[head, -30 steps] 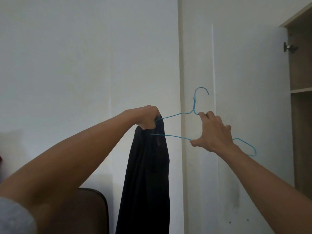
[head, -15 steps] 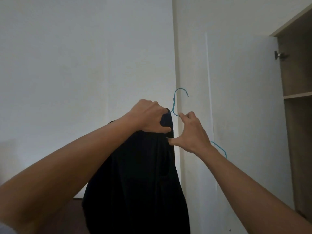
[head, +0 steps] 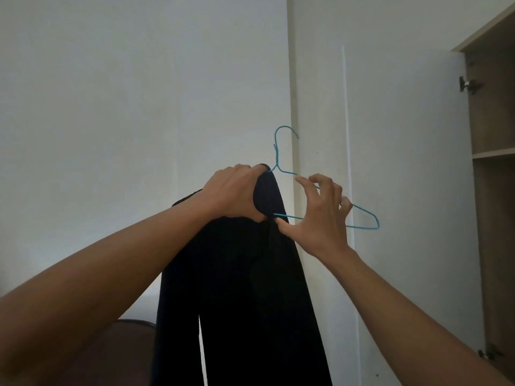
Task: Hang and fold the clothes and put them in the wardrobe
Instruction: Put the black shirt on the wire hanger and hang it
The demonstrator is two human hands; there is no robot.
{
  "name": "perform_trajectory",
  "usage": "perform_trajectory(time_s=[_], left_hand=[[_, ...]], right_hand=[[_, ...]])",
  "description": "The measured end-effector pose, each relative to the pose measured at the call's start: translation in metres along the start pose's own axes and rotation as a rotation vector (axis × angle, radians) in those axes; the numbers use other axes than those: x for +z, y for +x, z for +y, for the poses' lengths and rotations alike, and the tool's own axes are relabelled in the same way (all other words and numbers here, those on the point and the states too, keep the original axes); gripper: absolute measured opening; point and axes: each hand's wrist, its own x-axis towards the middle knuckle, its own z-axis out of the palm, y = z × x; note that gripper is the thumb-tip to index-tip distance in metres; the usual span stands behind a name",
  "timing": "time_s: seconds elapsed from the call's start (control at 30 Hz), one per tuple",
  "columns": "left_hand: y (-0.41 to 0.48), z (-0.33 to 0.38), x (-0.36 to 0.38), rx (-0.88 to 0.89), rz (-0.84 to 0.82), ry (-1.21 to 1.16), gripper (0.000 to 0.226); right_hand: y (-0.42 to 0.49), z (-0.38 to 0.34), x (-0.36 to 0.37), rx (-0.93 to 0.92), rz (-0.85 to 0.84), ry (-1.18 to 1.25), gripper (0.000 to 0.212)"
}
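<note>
Black garment [head: 245,288] at centre frame, slung over the left half of a turquoise wire hanger [head: 276,158] and hanging in two long dark lengths down to the bottom edge, a narrow pale slit between them low down. Held up in the air before the white wall [head: 139,107], hook uppermost, just left of the wall corner. Left hand [head: 234,195] clamped on the bunched top of the cloth at the hanger's left shoulder, fingers [head: 250,174] curled tight round the fabric, thumb tucked beneath near the bottom bar. Right hand [head: 320,215] just beside it on the bare right half of the hanger, fingers [head: 317,182] hooked over the sloping upper wire, thumb stretched out underneath against the bottom bar and touching the edge of the cloth. Right tip of the hanger poking out past that hand. Both forearms reaching up from the lower corners of the frame. Wardrobe [head: 493,218] along the right edge, wooden inside, with a shelf [head: 493,154] and a metal hinge [head: 469,84] at upper right; pale door [head: 412,162] swung open behind the right hand. Dark brown rounded chair back [head: 133,349] at lower left, partly hidden behind the left forearm and the garment.
</note>
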Motion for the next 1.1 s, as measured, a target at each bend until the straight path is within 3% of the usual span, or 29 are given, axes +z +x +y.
perform_trajectory(time_s=[0.17, 0.37, 0.53, 0.83, 0.93, 1.1], left_hand=[[0.011, 0.004, -0.005, -0.026, -0.016, 0.043, 0.092], [0.019, -0.003, -0.011, -0.074, 0.021, 0.011, 0.107], [0.013, -0.017, -0.013, -0.134, -0.015, -0.012, 0.109], [-0.010, -0.043, 0.000, -0.160, -0.074, -0.176, 0.095], [-0.020, -0.050, 0.008, -0.150, -0.092, -0.201, 0.097], [-0.031, -0.061, 0.015, -0.138, -0.100, -0.278, 0.095]], right_hand=[[-0.029, -0.013, 0.012, -0.010, 0.137, 0.021, 0.057], [-0.040, -0.020, 0.022, 0.044, -0.084, 0.152, 0.041], [-0.031, -0.008, 0.018, 0.256, -0.149, 0.365, 0.008], [0.000, 0.034, -0.014, 0.689, 0.043, 0.765, 0.024], [0.009, 0.050, -0.023, 0.711, -0.071, 0.899, 0.032], [0.022, 0.067, -0.046, 0.598, -0.386, 1.162, 0.021]])
